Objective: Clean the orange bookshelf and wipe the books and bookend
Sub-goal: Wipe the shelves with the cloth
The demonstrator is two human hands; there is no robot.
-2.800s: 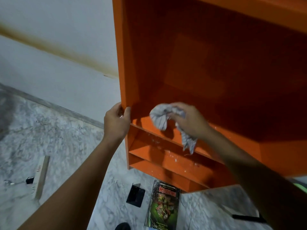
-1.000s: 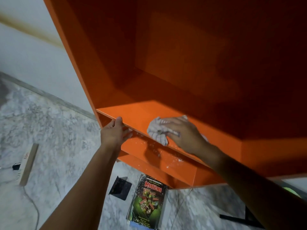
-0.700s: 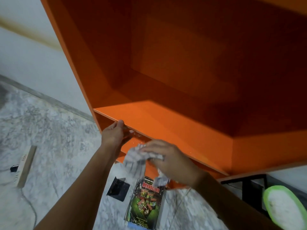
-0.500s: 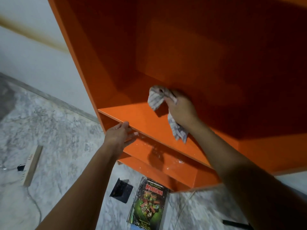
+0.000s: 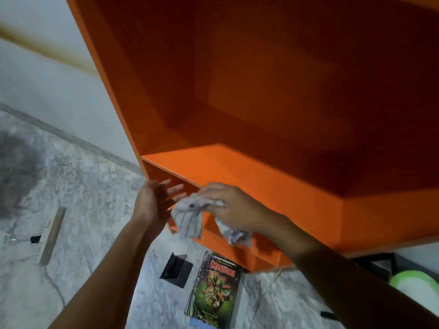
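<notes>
Right hand [image 5: 234, 210] is bunching the soft, limp cloth [image 5: 188, 222] mid-length, ends drooping before the orange bookshelf [image 5: 237, 167]. Left hand [image 5: 152, 203] is hovering beside, fingers spread, holding nothing

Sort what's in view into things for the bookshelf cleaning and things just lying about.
For the job: orange bookshelf, striped cloth gripped by the right hand, Misteri book, black bookend beside it.
Lying about: power strip, green-rimmed object at the right edge.
</notes>
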